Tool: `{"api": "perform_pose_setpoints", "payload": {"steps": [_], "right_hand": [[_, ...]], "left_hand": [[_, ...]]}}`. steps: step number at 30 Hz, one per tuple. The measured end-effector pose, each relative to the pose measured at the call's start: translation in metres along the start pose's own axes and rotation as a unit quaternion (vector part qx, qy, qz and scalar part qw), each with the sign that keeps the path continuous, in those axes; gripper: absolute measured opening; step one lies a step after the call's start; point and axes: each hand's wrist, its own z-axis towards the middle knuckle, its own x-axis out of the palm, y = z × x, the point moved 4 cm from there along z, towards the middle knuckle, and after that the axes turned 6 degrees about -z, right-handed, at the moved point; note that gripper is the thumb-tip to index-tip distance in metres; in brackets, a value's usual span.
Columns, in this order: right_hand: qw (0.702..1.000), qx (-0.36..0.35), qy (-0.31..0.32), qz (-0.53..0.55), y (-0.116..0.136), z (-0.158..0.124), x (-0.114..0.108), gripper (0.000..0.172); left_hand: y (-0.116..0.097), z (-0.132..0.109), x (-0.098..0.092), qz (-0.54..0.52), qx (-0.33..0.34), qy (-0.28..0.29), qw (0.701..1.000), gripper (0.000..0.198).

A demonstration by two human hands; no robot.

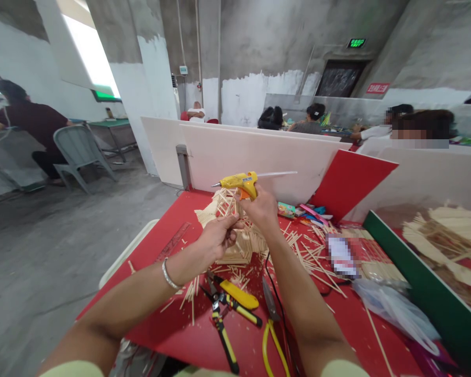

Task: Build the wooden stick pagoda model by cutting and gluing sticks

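My right hand is closed around the grip of a yellow glue gun, its nozzle pointing left and a clear glue stick jutting out to the right. My left hand pinches a thin wooden stick against a stick-built model that stands on the red table. A silver bracelet sits on my left wrist. The gun's black cord runs down along my right forearm.
Yellow-handled pliers, a yellow utility knife and shears lie near the front edge. Loose sticks scatter to the right, beside a plastic bag. White and red dividers stand behind. Other people sit at far tables; a grey chair stands left.
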Motion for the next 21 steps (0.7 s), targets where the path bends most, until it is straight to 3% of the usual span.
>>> {"api": "perform_pose_setpoints", "payload": {"steps": [16,21], "right_hand": [[0.999,-0.006,-0.02,0.027,-0.012,0.006,0.012,0.045],[0.998,-0.025,-0.021,0.059,-0.012,0.009,0.013,0.047]], "left_hand": [[0.002,0.002,0.001,0.023,-0.002,0.007,1.0,0.016],[0.0,-0.002,0.003,0.026,0.01,0.035,0.999,0.008]]}}
